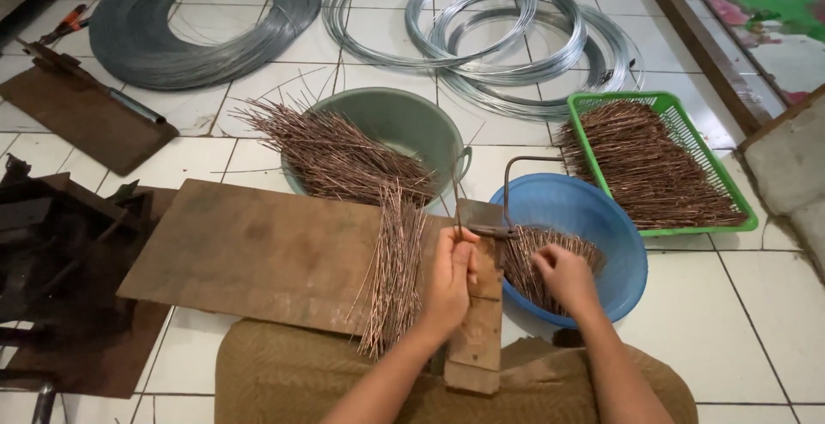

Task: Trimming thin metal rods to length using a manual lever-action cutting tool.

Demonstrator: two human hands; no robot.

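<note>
Left hand (449, 282) pinches single copper wire piece (456, 209) upright at bending jig (481, 295). Right hand (563, 276), right of jig, fingers curled onto cut wires in blue basin (623, 244). Your wire likely light, stiff, springy, sharp-ended; take hold low, near jig.

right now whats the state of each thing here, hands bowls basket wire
left hand: closed on a thin wire at the wooden block
right hand: in the blue bowl, on cut wires
green bowl: upright, wire pieces heaped across its rim
green basket: full of wire pieces
wire bundle: lying loose on the board
wire coils: flat on the floor, wound
</note>
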